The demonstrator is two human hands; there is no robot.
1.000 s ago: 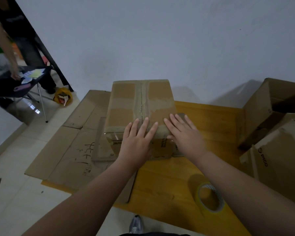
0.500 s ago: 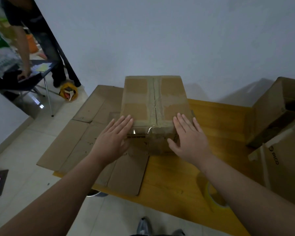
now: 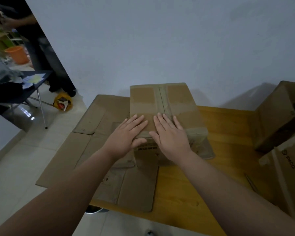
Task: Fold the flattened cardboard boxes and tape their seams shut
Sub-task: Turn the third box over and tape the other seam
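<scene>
Pressing the taped box (image 3: 162,106): left hand (image 3: 126,135), right hand (image 3: 170,135).

Two hands (image 3: 124,138) (image 3: 171,138), three boxes (image 3: 160,101) (image 3: 278,116) (image 3: 291,181) (one taped)

A slim grey stick (image 3: 250,183) lies near the right edge of the wooden tabletop (image 3: 228,130), which stands against a pale wall (image 3: 160,40). On the tiled floor (image 3: 15,159) to the left stands a black folding table (image 3: 32,86) strewn with papers (image 3: 33,79). Beside it is a yellow thing (image 3: 62,102), perhaps a bag. Behind them are a person in dark trousers (image 3: 41,48) and an orange bucket (image 3: 18,54).
</scene>
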